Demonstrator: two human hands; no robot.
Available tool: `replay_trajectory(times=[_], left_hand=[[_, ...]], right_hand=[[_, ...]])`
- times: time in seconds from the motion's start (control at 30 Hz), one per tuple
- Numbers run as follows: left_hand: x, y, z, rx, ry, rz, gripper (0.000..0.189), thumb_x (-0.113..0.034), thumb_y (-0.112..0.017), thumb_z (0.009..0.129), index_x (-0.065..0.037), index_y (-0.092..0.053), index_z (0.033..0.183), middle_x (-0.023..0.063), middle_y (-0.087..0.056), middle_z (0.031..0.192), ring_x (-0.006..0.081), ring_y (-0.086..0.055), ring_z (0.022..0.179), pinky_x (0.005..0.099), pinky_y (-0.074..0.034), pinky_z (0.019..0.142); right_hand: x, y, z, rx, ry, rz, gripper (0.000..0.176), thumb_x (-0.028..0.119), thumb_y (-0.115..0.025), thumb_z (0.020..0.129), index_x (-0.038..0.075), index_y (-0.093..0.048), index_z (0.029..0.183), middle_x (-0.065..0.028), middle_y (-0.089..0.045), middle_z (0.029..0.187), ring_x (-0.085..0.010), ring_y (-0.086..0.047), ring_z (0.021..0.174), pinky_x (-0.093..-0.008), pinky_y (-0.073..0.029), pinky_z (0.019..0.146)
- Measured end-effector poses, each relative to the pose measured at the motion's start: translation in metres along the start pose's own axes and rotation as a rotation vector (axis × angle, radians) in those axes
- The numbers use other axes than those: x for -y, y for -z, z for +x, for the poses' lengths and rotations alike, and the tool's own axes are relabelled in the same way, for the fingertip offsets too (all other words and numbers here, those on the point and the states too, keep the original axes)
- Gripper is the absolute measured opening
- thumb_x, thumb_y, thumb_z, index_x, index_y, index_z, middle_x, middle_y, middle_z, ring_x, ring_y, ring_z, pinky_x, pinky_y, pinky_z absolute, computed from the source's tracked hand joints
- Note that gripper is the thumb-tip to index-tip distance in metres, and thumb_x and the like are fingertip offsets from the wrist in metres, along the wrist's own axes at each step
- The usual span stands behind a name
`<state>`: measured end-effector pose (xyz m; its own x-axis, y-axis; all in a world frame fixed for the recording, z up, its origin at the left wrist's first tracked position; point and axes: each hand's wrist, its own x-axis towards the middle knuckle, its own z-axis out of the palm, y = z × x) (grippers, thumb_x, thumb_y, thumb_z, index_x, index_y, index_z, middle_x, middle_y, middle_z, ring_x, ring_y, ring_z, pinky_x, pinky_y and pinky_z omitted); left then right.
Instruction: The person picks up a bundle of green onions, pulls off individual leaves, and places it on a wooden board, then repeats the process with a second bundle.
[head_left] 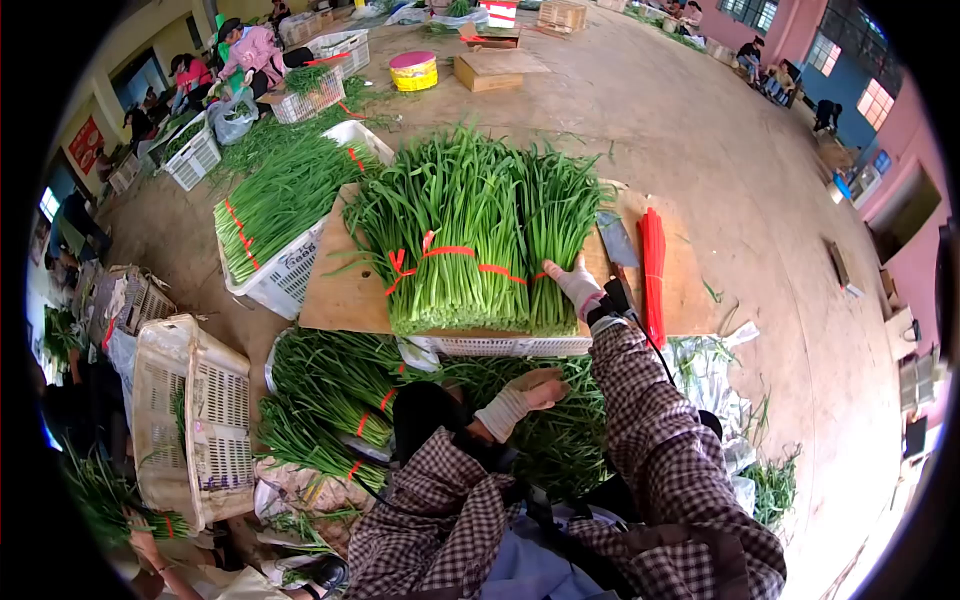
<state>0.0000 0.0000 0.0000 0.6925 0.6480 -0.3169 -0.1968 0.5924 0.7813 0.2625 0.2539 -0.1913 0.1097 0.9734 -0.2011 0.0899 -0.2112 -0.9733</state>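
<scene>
Several bundles of garlic chives (pixel 455 270) stand side by side on a wooden board (pixel 345 290), with red ties around them and cut ends toward me. My right hand (pixel 577 286), in a pale wrist covering, grips the rightmost bundle (pixel 553 235) at its side, low down near the tie. Some of its fingers are hidden against the stalks. A cleaver (pixel 618 240) lies just right of that bundle, beside a bunch of red tie strips (pixel 652 275). My left hand (pixel 535 389) hangs above loose chives (pixel 560 440) by my lap, holding nothing visible, its fingers loosely extended.
A white crate (pixel 285 275) full of tied chives stands left of the board. More bundles (pixel 340 400) lie below it, near a tipped crate (pixel 220 430). Another person's hand (pixel 145 540) is at lower left. A yellow bucket (pixel 413 72) and wooden box (pixel 495 72) stand farther back.
</scene>
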Motion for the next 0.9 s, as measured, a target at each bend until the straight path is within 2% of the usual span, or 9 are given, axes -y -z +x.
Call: replay_trajectory(times=[0.1, 0.23, 0.27, 0.33, 0.53, 0.63, 0.67, 0.77, 0.9], left_hand=[[-0.027, -0.006, 0.018, 0.07, -0.217, 0.088, 0.053, -0.026, -0.061, 0.085, -0.001, -0.043, 0.128, 0.0122, -0.056, 0.118, 0.0213, -0.052, 0.111, 0.0339, -0.04, 0.097], [-0.041, 0.029, -0.095, -0.163, -0.337, -0.027, 0.051, -0.025, -0.061, 0.084, 0.0, -0.046, 0.125, 0.016, -0.057, 0.114, 0.0251, -0.054, 0.109, 0.0378, -0.039, 0.097], [-0.04, 0.043, -0.123, -0.263, -0.383, -0.091, 0.048, -0.023, -0.061, 0.084, 0.0, -0.047, 0.124, 0.015, -0.058, 0.114, 0.0245, -0.055, 0.107, 0.0371, -0.04, 0.096], [-0.001, 0.074, -0.161, -0.471, -0.465, -0.392, 0.043, -0.023, -0.063, 0.083, -0.002, -0.052, 0.119, 0.0124, -0.063, 0.104, 0.0235, -0.06, 0.097, 0.0361, -0.046, 0.088], [0.185, 0.287, -0.221, -0.899, -0.677, -0.618, 0.019, -0.016, -0.056, 0.087, -0.004, -0.057, 0.101, 0.0026, -0.057, 0.074, 0.0173, -0.054, 0.064, 0.0307, -0.044, 0.058], [0.263, 0.284, -0.253, -1.692, -0.421, -0.774, 0.016, 0.001, -0.05, 0.083, -0.002, -0.06, 0.095, 0.0066, -0.057, 0.071, 0.0176, -0.051, 0.05, 0.0306, -0.038, 0.044], [0.275, 0.253, -0.261, -1.572, -0.575, -0.98, 0.017, 0.0, -0.042, 0.086, -0.012, -0.045, 0.074, 0.0013, -0.034, 0.056, 0.013, -0.026, 0.043, 0.0298, -0.025, 0.041], [0.245, 0.238, -0.25, -1.684, -0.415, -0.938, 0.017, -0.004, -0.053, 0.085, -0.003, -0.058, 0.102, 0.0115, -0.062, 0.079, 0.0218, -0.06, 0.063, 0.0295, -0.048, 0.049], [0.232, 0.267, -0.195, -1.309, -0.482, -0.775, 0.035, -0.015, -0.062, 0.084, -0.005, -0.055, 0.116, 0.0114, -0.062, 0.105, 0.0226, -0.062, 0.089, 0.0342, -0.052, 0.076]], right_hand=[[0.165, 0.004, -0.083, -0.148, 0.035, -0.247, 0.1, 0.053, -0.067, 0.072, 0.005, -0.012, 0.141, -0.0201, -0.046, 0.128, -0.0315, -0.045, 0.118, -0.0347, -0.037, 0.096], [0.177, -0.025, -0.174, -0.229, -0.051, -0.776, 0.085, 0.053, -0.062, 0.077, 0.001, -0.029, 0.136, -0.0247, -0.047, 0.125, -0.0355, -0.049, 0.113, -0.0383, -0.041, 0.092], [0.143, -0.019, -0.171, -0.119, 0.093, -0.299, 0.067, 0.036, -0.059, 0.085, 0.004, -0.031, 0.136, -0.0197, -0.049, 0.124, -0.0243, -0.045, 0.116, -0.0307, -0.036, 0.096], [0.181, -0.033, -0.235, -0.257, 0.505, -0.551, 0.051, 0.008, -0.055, 0.087, 0.0, -0.035, 0.133, -0.0114, -0.04, 0.134, -0.017, -0.041, 0.118, -0.0271, -0.035, 0.096], [0.166, -0.04, -0.275, -0.225, 0.624, -0.165, 0.034, 0.007, -0.051, 0.09, 0.001, -0.049, 0.123, -0.0085, -0.055, 0.117, -0.0165, -0.051, 0.104, -0.0284, -0.04, 0.092], [0.109, -0.022, -0.304, -0.113, 0.46, -0.107, 0.034, 0.008, -0.052, 0.09, 0.002, -0.05, 0.123, -0.0084, -0.057, 0.113, -0.0149, -0.055, 0.097, -0.027, -0.044, 0.086], [0.089, 0.002, -0.321, -0.104, 0.37, -0.198, 0.034, 0.008, -0.053, 0.09, 0.002, -0.05, 0.123, -0.008, -0.058, 0.112, -0.0147, -0.055, 0.096, -0.0265, -0.045, 0.085], [0.053, 0.012, -0.332, -0.167, 0.085, -0.228, 0.032, 0.013, -0.054, 0.09, 0.005, -0.054, 0.12, -0.0058, -0.06, 0.107, -0.0124, -0.056, 0.088, -0.0238, -0.046, 0.078], [0.043, 0.0, -0.36, -0.127, -0.144, -0.341, 0.034, 0.015, -0.056, 0.089, 0.005, -0.053, 0.121, -0.0029, -0.06, 0.1, -0.0097, -0.053, 0.078, -0.0213, -0.044, 0.067]])
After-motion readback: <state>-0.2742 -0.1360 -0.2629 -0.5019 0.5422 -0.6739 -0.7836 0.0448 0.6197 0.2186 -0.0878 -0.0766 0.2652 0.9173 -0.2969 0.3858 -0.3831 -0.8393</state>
